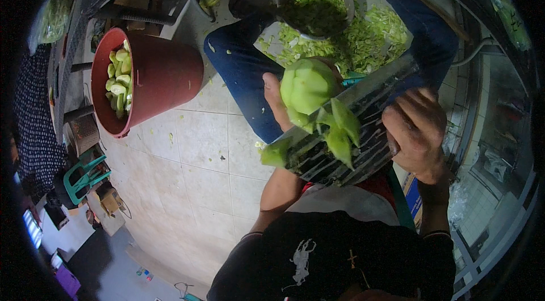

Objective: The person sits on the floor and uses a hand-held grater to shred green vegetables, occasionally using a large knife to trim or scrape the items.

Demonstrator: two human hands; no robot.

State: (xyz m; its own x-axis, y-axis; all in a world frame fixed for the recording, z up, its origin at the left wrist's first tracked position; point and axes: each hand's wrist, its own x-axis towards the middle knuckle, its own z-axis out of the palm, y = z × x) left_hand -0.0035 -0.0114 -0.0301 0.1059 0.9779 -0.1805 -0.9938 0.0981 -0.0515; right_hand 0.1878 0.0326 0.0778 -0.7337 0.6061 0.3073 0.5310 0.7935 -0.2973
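Note:
A pale green peeled fruit (307, 85) with flat cut facets is in my left hand (275, 97). Its thumb lies along the fruit's left side; the other fingers are mostly hidden. My right hand (417, 133) is closed on a broad, wet, streaked knife (363, 156), whose handle I cannot make out. The blade slants across in front of my lap, right beside the fruit. Several green slices (342, 131) cling to its face, and another piece (275, 154) sits at its lower left corner.
Between my spread legs, a round bowl (348, 3) of green pieces stands among scattered green parings (377, 40). To the left, a tilted red bucket (170, 74) holds several peeled green fruits (119, 77). A green plastic stool (85, 179) is farther left; metal framing (482, 255) runs along the right.

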